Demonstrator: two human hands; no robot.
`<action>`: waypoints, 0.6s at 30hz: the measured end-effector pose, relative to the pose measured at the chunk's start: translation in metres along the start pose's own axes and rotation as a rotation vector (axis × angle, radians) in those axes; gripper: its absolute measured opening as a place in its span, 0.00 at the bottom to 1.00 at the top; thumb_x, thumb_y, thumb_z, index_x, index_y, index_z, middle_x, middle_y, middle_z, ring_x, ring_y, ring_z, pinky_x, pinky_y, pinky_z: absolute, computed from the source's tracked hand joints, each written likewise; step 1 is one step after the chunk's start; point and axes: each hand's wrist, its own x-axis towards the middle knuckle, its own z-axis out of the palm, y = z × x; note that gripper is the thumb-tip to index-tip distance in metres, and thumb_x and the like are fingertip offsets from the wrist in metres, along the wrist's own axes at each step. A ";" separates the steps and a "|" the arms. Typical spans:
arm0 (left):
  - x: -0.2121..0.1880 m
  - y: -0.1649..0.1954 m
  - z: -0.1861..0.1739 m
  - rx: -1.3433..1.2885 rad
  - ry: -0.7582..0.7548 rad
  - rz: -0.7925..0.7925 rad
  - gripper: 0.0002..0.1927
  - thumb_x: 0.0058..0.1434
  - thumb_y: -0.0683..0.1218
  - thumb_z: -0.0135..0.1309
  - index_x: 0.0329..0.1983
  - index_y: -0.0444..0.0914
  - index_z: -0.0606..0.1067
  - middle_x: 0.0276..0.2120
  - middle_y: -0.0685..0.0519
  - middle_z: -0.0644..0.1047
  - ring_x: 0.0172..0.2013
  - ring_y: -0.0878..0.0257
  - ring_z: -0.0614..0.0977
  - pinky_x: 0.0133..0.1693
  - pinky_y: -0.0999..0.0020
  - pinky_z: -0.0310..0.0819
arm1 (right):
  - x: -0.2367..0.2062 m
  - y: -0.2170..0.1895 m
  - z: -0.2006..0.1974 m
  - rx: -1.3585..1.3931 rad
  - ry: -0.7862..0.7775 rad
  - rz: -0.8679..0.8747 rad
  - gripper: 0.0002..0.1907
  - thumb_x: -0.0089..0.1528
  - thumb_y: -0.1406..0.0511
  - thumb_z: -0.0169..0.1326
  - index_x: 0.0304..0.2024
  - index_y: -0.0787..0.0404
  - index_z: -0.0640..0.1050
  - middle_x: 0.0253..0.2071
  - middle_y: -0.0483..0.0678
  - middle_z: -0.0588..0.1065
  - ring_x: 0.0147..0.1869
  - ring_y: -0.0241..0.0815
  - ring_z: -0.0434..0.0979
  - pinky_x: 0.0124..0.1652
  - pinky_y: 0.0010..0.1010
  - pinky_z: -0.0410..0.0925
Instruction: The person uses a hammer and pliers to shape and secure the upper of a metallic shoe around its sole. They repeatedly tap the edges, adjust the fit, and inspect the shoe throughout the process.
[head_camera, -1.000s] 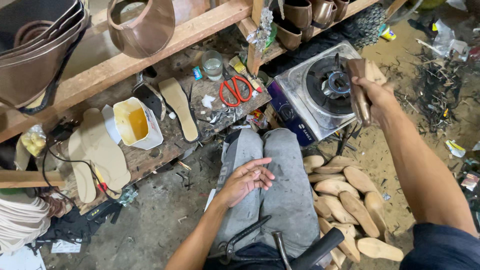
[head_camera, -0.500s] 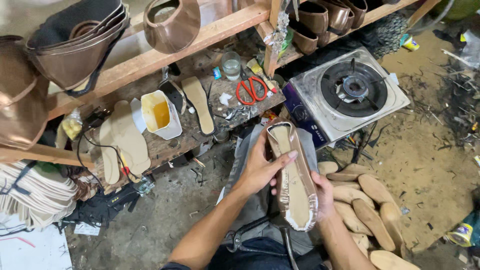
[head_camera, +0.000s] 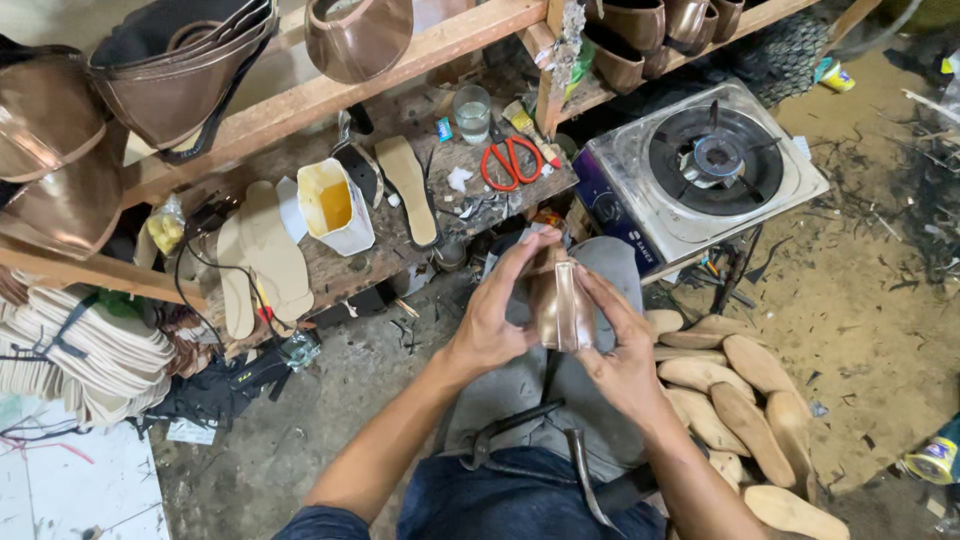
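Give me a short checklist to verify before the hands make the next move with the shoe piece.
1. Both hands on the piece: left hand and right hand grip the bronze shoe piece: ok.
2. Piece held clear of the gas stove: ok.
3. Burner off: no flame visible, but cannot tell.
4. Pliers resting on the lap, within reach: ok.
5. Open glue container upright on the workbench: ok.
6. Red scissors lying apart from the hands: ok.

A shiny bronze shoe upper stands nearly upright, pressed between the left hand and the right hand, fingertips gripping its top.
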 end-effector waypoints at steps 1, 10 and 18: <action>-0.006 -0.001 0.000 -0.013 0.000 0.004 0.60 0.48 0.40 0.75 0.78 0.41 0.50 0.69 0.40 0.66 0.71 0.46 0.70 0.73 0.52 0.64 | -0.003 -0.001 0.003 0.037 -0.009 -0.012 0.32 0.58 0.67 0.62 0.65 0.65 0.73 0.67 0.57 0.73 0.72 0.52 0.73 0.69 0.39 0.64; -0.042 0.002 0.002 0.051 -0.005 0.019 0.63 0.49 0.35 0.74 0.79 0.43 0.44 0.68 0.41 0.68 0.71 0.44 0.70 0.74 0.50 0.62 | -0.022 0.003 0.008 0.122 -0.044 -0.063 0.28 0.60 0.67 0.62 0.62 0.65 0.74 0.66 0.58 0.73 0.72 0.54 0.72 0.70 0.42 0.63; -0.007 0.031 -0.018 0.196 -0.185 -0.079 0.52 0.44 0.44 0.71 0.72 0.35 0.58 0.67 0.41 0.66 0.68 0.42 0.69 0.70 0.51 0.63 | -0.013 0.035 0.011 0.203 -0.137 -0.172 0.34 0.59 0.65 0.60 0.67 0.64 0.69 0.70 0.58 0.68 0.76 0.53 0.67 0.72 0.41 0.60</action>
